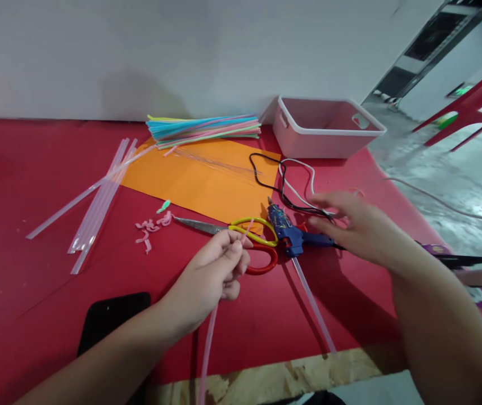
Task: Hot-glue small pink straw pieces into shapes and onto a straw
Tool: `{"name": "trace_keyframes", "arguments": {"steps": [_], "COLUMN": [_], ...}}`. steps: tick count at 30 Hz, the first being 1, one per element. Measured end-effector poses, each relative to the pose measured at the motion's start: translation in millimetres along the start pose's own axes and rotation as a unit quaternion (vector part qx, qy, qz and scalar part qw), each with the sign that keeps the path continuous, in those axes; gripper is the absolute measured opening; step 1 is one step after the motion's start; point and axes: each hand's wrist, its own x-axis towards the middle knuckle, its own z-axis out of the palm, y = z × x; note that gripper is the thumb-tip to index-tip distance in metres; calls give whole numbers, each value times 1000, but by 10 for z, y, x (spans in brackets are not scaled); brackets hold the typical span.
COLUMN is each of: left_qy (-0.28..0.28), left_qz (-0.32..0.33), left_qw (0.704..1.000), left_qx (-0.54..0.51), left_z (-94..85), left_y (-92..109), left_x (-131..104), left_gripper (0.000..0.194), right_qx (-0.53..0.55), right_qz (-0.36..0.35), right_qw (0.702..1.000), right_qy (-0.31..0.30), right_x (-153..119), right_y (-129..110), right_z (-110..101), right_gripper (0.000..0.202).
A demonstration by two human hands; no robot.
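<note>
My left hand [219, 264] is closed on a long pink pipe cleaner [209, 343], whose short tip sticks up past the thumb while the rest hangs down over the table's front edge. Behind that hand lie scissors [201, 225] with one yellow and one red handle. My right hand [342, 222] is held with its fingers apart beside the handle of a blue glue gun [285, 228]; nothing shows between them. A clear glue stick [314, 306] extends from the back of the gun.
Glue sticks [101, 208], pink scraps [152, 226] and a black phone [112, 318] lie left. Behind are orange paper [190, 180], a pipe cleaner bundle [202, 130], coiled cords [283, 185] and a pink basket [329, 143]. Black scissors [464, 260] lie at right.
</note>
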Motion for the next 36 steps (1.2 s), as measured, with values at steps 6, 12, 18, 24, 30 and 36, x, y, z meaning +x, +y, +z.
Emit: {"name": "trace_keyframes", "arguments": {"steps": [6, 12, 18, 24, 30, 36], "left_qy": [45, 82, 94, 37, -36, -49], "left_qz": [29, 45, 20, -28, -78, -96], "left_qw": [998, 994, 995, 999, 995, 993], "left_qx": [25, 52, 16, -9, -40, -45], "left_z": [-14, 7, -12, -8, 21, 18], "left_y": [37, 78, 83, 100, 106, 104], "left_x": [20, 18, 27, 24, 0, -7], "left_gripper": [6, 8, 15, 17, 16, 13], "right_qx": [-152, -195, 12, 122, 94, 43], "right_qz": [-108, -108, -269, -317, -345, -360], "right_qw": [969, 974, 956, 939, 934, 932], "right_qy": [-163, -47, 114, 53, 26, 18], "right_x": [-127, 24, 6, -59, -21, -28], "right_y": [-92, -236, -321, -198, -151, -172], "right_z": [27, 114, 169, 352, 269, 255], "right_gripper": [60, 35, 6, 15, 15, 22]}}
